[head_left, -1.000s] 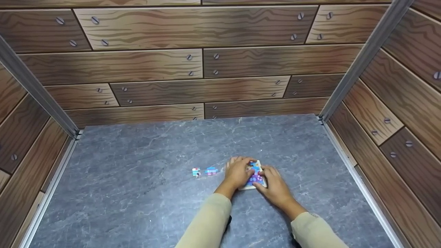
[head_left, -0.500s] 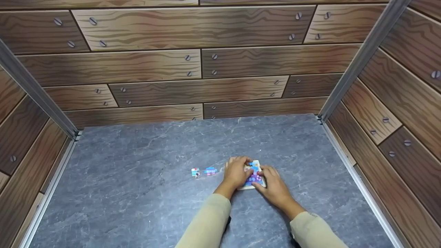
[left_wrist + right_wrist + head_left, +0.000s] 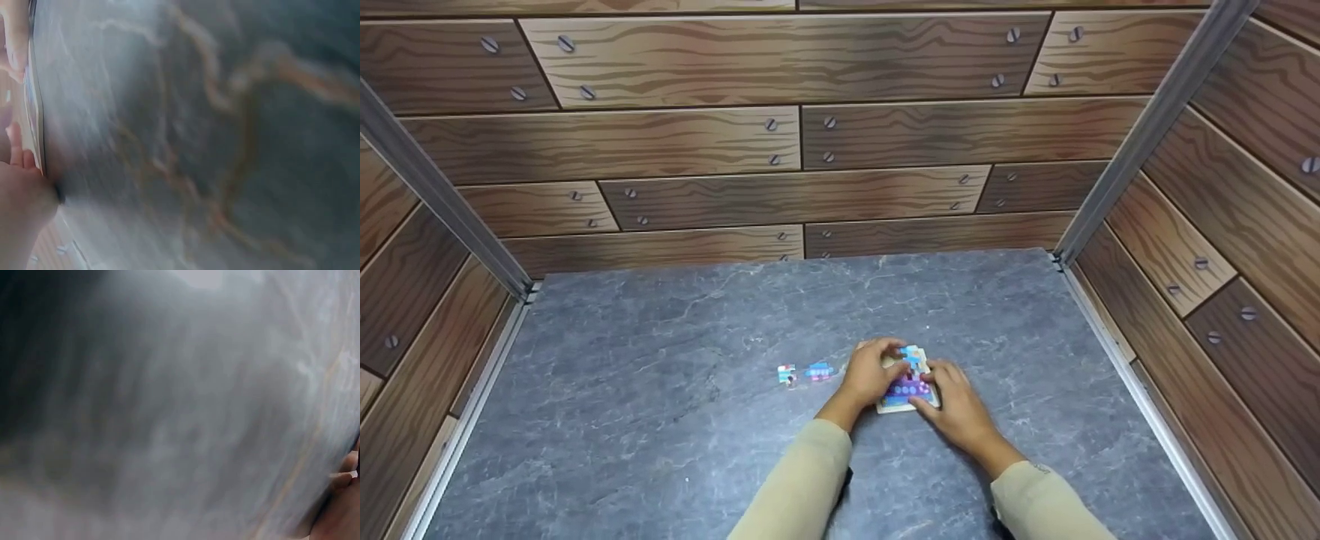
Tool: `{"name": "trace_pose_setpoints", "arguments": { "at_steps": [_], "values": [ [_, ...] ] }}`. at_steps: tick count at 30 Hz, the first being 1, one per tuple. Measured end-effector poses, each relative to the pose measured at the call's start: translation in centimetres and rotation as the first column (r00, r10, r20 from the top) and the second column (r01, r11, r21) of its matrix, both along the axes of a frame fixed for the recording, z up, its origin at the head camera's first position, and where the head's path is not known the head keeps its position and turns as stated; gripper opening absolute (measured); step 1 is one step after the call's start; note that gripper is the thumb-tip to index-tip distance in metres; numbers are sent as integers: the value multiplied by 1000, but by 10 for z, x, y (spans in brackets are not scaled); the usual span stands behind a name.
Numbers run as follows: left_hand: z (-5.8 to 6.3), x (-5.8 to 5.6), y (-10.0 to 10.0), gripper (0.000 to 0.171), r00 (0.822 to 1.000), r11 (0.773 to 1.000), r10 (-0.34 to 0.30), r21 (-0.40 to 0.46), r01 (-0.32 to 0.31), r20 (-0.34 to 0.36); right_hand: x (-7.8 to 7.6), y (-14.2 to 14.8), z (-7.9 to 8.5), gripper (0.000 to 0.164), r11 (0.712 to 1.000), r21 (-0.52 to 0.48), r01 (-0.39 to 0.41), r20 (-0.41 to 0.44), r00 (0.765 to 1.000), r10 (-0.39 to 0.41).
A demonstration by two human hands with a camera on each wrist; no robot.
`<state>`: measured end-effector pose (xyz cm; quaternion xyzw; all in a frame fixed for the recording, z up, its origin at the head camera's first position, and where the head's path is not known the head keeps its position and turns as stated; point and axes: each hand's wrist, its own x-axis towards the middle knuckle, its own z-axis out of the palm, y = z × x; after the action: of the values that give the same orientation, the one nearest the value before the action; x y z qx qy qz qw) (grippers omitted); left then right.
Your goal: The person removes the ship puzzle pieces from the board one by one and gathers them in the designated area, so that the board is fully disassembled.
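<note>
A small jigsaw puzzle [image 3: 910,391], pink, purple and blue with a pale border, lies flat on the table in the head view. My right hand [image 3: 961,405] grips its right side, thumb at the near edge and fingers along the side. Over its upper left part hovers or rests my left hand [image 3: 868,373], with bent fingers and the thumb spread apart above the pieces. Whether a piece is pinched there is hidden. In the left wrist view only the board's thin edge [image 3: 37,107] and parts of hands show; the right wrist view catches part of a hand [image 3: 337,512].
Two loose puzzle pieces lie left of the puzzle: a white and blue one [image 3: 786,374] and a blue and pink one [image 3: 819,371]. The grey marbled table [image 3: 622,397] is bounded by wood-patterned walls [image 3: 697,142] and metal rails [image 3: 1140,397].
My left hand has shifted slightly left and lifted its thumb off the middle of the puzzle, so more of the lower picture shows. The right hand and the loose pieces stay put.
</note>
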<state>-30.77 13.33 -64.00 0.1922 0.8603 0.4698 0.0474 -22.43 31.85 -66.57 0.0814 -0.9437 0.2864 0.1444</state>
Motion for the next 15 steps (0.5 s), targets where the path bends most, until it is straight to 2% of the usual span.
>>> {"name": "trace_pose_setpoints", "arguments": {
  "at_steps": [4, 7, 9, 12, 15],
  "values": [
    [2, -7, -12, 33, 994, 985, -26, 173, 7, 108, 1, -1, 0, 41, 1000, -3, 8, 30, 1000, -8],
    [9, -15, -26, 35, 991, 971, -33, 238, 1, 132, 0, -2, 1, 42, 1000, -6, 14, 66, 998, -14],
    [14, -21, -39, 35, 993, 976, -44, 216, 19, 111, -1, -2, 2, 43, 1000, -5, 18, 73, 997, -18],
    [18, -29, -60, 36, 997, 993, -52, 110, 45, 63, -2, -1, 2, 42, 1000, -4, 23, 71, 997, -23],
    [16, -31, -79, 36, 997, 998, -67, -5, 67, 24, 0, -1, 2, 41, 1000, 3, 24, 67, 997, -24]
  ]
}}
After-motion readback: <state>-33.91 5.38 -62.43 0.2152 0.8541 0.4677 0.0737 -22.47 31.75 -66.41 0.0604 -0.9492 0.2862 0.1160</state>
